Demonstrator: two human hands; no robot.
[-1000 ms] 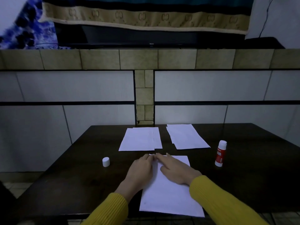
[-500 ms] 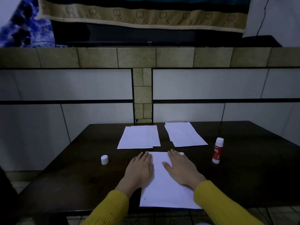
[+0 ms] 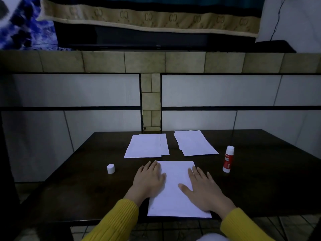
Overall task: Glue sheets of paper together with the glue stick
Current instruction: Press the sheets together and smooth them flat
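White paper sheets (image 3: 174, 186) lie stacked at the near edge of the dark table (image 3: 260, 180). My left hand (image 3: 150, 180) presses flat on their left edge, fingers straight. My right hand (image 3: 202, 188) lies flat on their right side, fingers spread. A red and white glue stick (image 3: 228, 159) stands upright, uncapped, to the right of the sheets. Its white cap (image 3: 111, 168) sits on the table to the left.
Two more small stacks of white paper lie further back: one (image 3: 146, 145) at centre left, one (image 3: 194, 143) at centre right. A tiled wall rises behind the table. The table's near edge runs just below the pressed sheets.
Both hands have slid apart over the sheets, from touching at the top centre to the left and right sides. The right hand moved furthest, outward to the right.
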